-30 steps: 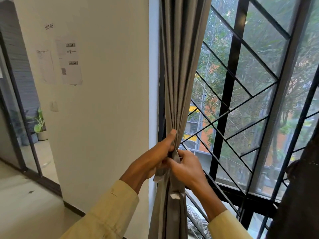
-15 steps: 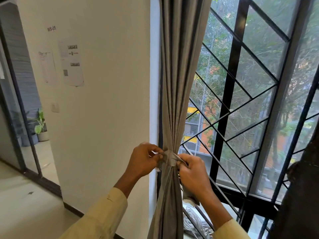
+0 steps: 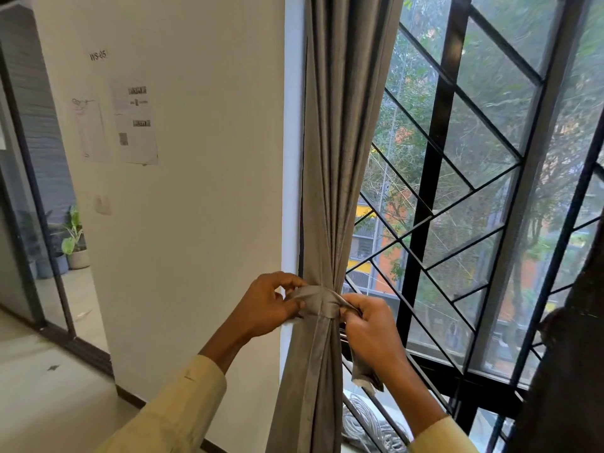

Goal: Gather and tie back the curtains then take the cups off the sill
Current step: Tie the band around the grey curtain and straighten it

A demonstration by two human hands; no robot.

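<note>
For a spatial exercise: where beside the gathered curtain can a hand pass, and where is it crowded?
Free: left of the curtain, before the white wall, above the left hand. Crowded: right of it, between right hand, tie band and window grille.

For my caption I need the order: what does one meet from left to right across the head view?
Green potted plant → white printed paper sheets on the wall → left hand → gathered grey fabric curtain → right hand → black metal window grille. Both hands pinch the grey tie band around the curtain.
</note>
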